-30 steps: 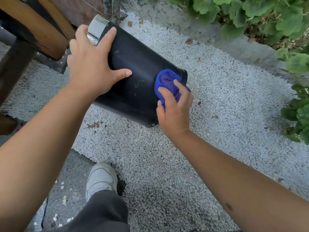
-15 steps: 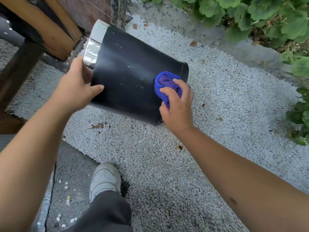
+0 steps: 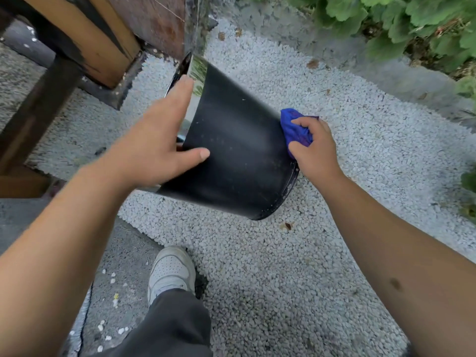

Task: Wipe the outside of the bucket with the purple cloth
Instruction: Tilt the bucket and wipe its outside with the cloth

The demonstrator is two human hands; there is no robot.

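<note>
Right grip: the right hand (image 3: 315, 148) is closed around the bunched cloth (image 3: 296, 127), pressing it against the bucket's base end.
Left grip: the left hand (image 3: 159, 140) lies open and flat on the bucket, fingers stretched toward the shiny rim band, thumb across the black side; it clasps nothing.
Bucket: one black bucket (image 3: 237, 150), tipped on its side, mouth toward the upper left, base toward the right; whether its lower base edge touches the gravel I cannot tell.
Cloth: one, purple-blue, mostly in the fist, a fold showing above the fingers.
Edges: the mouth rim sits near the wooden post (image 3: 103, 45) and the dark beam (image 3: 38, 109) at upper left; the base edge faces open gravel.
Open room: the white gravel (image 3: 360, 150) lies bare to the right of the bucket and below it, up to the concrete kerb (image 3: 386, 70) and the green leaves (image 3: 401, 19) beyond.
Ground at left: a grey paved strip (image 3: 123, 258) borders the gravel.
Foot: one white shoe (image 3: 171, 271) with a dark trouser leg (image 3: 175, 328) stands at that border, well apart from the bucket.
Counts: two hands, one bucket, one cloth, one shoe.
</note>
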